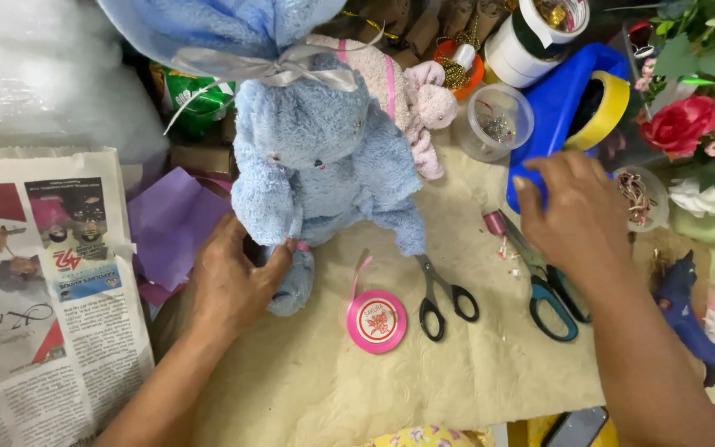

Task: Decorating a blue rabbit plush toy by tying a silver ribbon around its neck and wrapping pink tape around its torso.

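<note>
A blue plush bear (320,161), seated upright at the far middle of the cream cloth (391,389), is gripped at its lower leg by the left hand (229,281), whose fingers are curled closed around it. The right hand (568,211) is laid half-open and empty against a blue tape dispenser (560,108) at the far right, just above blue-handled scissors (544,290). Black scissors (444,294) and a pink ribbon spool (376,321) are seen between the hands.

Fuzzy blue plush rabbit (320,157), glossy pink ribbon spool (376,321), matt crinkled cream cloth (391,389), printed newspaper (43,281).
</note>
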